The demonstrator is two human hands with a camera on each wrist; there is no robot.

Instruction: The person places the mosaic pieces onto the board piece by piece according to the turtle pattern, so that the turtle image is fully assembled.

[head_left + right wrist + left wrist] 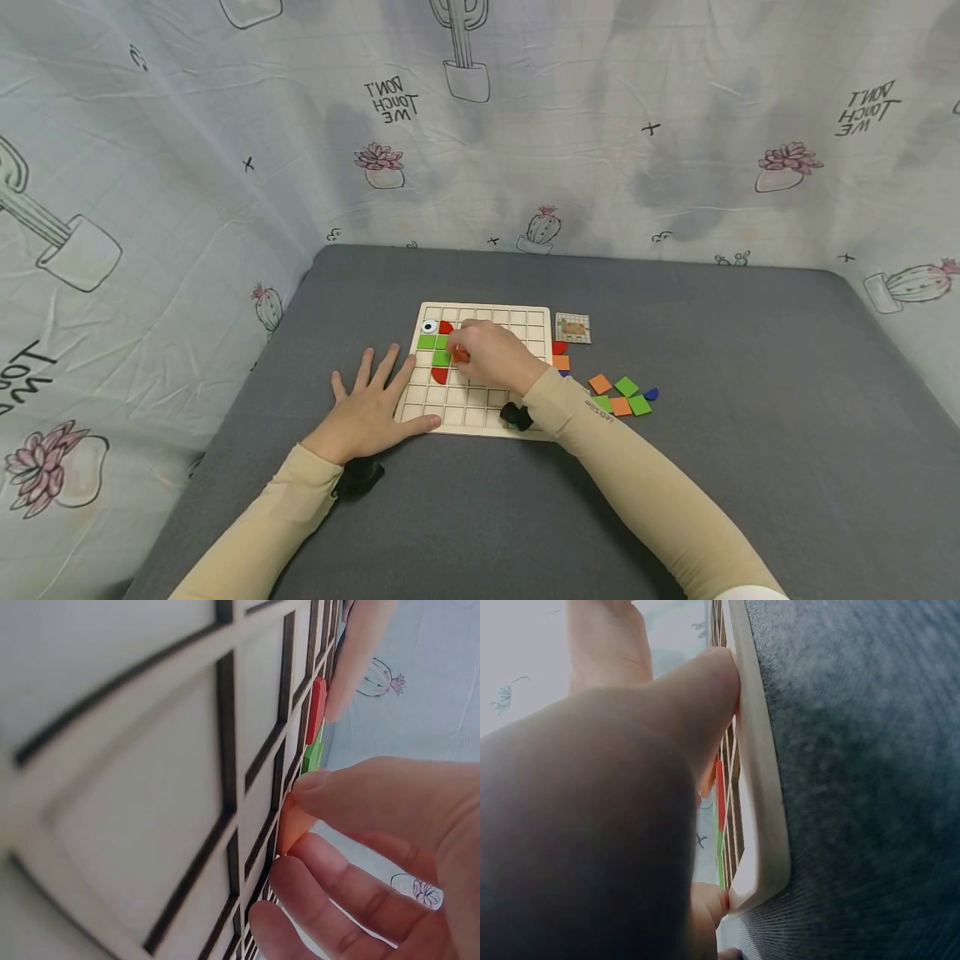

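Observation:
A wooden grid board [453, 417] lies on the table. My right hand [495, 354] pinches an orange square tile [296, 821] between thumb and fingers, at the grid just right of a green tile [441, 358]. On the board's left part sit more green tiles [426, 342], an eye tile [429, 327], a red rounded piece [446, 327] above and another red piece [439, 376] below. My left hand [367, 417] is spread at the board's left side. Its thumb [716, 675] rests on the near edge. The right hand covers part of the grid in the head view.
A small picture card [573, 329] lies right of the board. Loose pieces lie along and beyond the right edge: a red one [559, 347], orange squares [599, 384], green squares [626, 386] and a blue rounded one [652, 393]. A patterned curtain [585, 125] hangs behind the grey table [735, 358].

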